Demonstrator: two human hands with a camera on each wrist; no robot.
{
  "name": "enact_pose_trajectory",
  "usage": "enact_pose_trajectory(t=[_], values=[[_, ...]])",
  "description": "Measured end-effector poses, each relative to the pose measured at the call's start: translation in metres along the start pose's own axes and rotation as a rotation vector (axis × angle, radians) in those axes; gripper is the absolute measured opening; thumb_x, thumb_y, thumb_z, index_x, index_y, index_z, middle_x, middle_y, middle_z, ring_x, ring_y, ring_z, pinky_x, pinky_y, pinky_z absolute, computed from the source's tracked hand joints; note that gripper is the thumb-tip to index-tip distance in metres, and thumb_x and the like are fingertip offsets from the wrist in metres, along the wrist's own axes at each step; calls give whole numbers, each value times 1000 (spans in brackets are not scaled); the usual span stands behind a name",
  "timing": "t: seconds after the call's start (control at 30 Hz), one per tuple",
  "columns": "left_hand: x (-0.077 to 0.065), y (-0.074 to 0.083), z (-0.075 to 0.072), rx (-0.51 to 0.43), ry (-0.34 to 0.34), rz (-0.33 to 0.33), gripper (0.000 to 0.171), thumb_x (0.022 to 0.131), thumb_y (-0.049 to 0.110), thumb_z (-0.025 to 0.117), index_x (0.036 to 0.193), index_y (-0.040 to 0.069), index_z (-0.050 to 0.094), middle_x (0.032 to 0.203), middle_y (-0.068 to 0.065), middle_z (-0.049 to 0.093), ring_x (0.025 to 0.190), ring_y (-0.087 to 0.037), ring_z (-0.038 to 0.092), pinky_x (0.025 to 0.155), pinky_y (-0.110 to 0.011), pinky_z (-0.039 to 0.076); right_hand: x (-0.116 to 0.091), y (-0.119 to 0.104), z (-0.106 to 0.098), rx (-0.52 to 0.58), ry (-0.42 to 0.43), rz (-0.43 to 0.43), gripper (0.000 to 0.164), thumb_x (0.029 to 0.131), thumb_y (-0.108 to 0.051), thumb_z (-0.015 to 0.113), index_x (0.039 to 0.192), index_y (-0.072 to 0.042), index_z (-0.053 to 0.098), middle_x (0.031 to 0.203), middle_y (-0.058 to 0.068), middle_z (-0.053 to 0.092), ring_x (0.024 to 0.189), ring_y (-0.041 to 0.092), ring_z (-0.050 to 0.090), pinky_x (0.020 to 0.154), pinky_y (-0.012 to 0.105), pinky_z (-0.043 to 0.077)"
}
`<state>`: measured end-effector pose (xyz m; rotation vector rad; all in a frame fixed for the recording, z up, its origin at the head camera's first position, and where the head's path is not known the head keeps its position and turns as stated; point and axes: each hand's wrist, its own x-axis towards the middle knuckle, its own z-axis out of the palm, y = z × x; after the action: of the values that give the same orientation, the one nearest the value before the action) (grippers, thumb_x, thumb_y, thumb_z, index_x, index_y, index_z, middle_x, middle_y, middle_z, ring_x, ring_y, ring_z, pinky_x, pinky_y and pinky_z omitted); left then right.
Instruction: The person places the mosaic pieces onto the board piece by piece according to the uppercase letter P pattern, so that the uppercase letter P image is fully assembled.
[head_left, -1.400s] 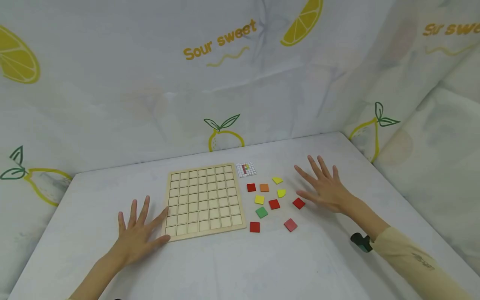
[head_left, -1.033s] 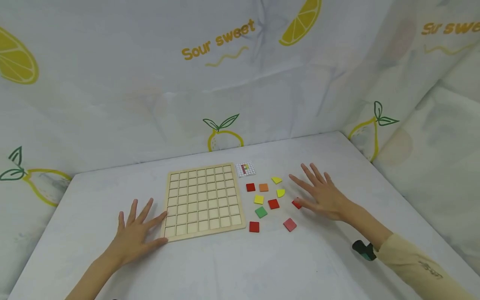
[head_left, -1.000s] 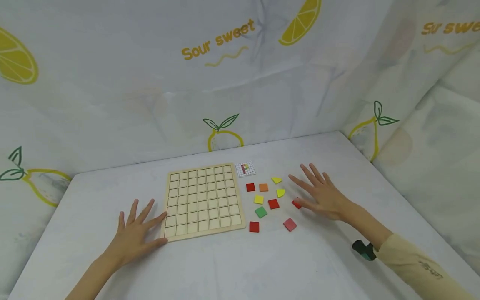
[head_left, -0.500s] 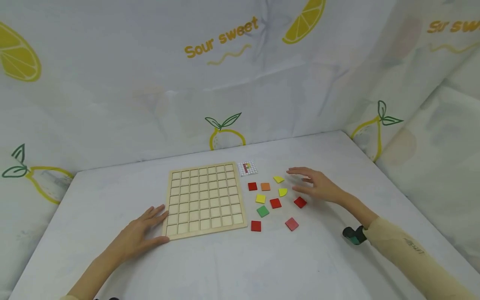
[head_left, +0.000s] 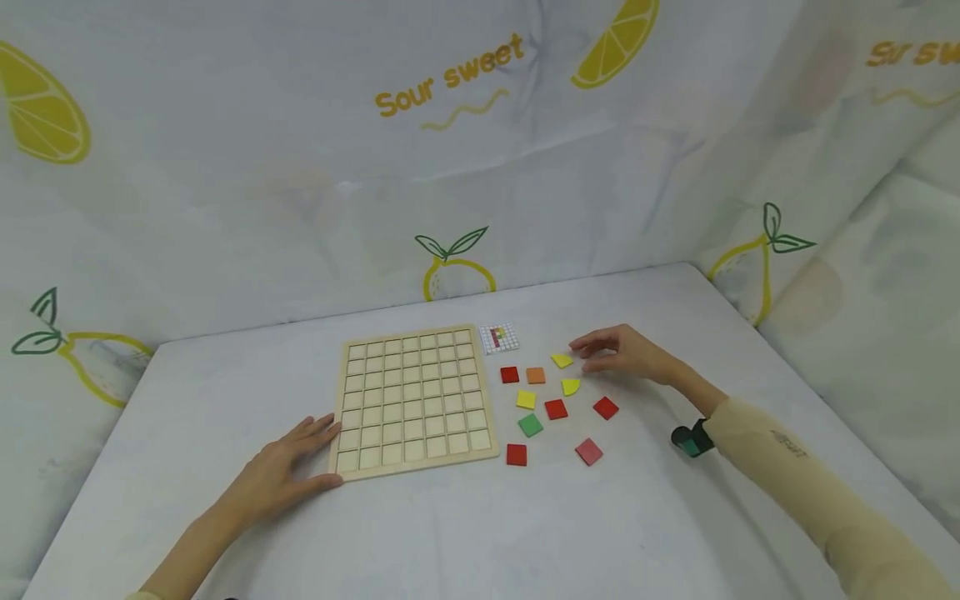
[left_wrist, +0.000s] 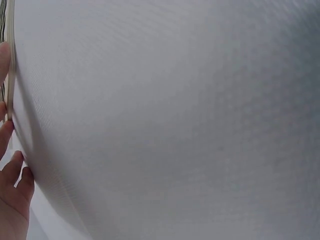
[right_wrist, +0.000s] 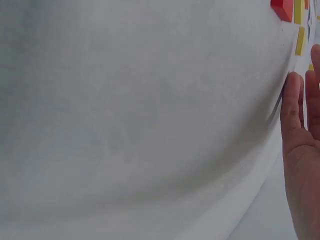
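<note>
Right hand (head_left: 628, 353) is loosely bent, thumb apart from the fingers, nothing in it, fingertips just beside a yellow rounded piece (head_left: 562, 360). Left hand (head_left: 279, 479) is pretty relaxed too, not wrapped around anything, just fingertips and thumb touching the left edge of the wooden grid board (head_left: 412, 407), which lies flat between the hands. Right of the board you've got a second yellow rounded piece (head_left: 571, 387), an orange square (head_left: 536, 376), yellow square (head_left: 527, 400), green square (head_left: 530, 425) and some red squares (head_left: 556, 409). Little pattern card (head_left: 499, 338) sits by the board's far right corner, and there's a lemon-print cloth (head_left: 300, 250) behind the table (head_left: 420, 542).
</note>
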<state>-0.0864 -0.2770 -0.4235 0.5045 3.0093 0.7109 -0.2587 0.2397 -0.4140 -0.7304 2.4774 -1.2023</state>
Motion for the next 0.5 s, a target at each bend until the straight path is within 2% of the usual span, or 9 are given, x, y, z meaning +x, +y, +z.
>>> enact_pose_trajectory(t=[0.1,0.27,0.4,0.5], values=[[0,0,1,5,5,-1,69,81,49,72,137,13,55,146,-6,46,134,-41,37,87,-74,35,8,2,-5,50,-43,7,37,87,-8,70,122,1,64,121,16,64,114,31,58,88,18,49],[0,-1,4,-8,4,-8,70,80,49,72,137,12,54,146,-6,46,134,-41,37,88,-73,35,22,3,-9,73,-140,-17,33,89,-5,66,122,0,64,124,16,63,119,32,55,92,23,49],[0,-1,4,-14,1,-16,70,81,50,71,137,12,54,146,-5,45,135,-41,36,89,-73,35,31,3,-8,100,-203,-12,34,90,-6,66,123,1,63,124,16,63,116,31,57,93,25,49],[0,-1,2,-13,5,-18,70,81,50,71,138,12,54,146,-6,45,135,-41,36,90,-73,34,34,2,-5,129,-210,8,40,89,-7,68,126,2,60,122,17,64,109,30,61,91,23,50]])
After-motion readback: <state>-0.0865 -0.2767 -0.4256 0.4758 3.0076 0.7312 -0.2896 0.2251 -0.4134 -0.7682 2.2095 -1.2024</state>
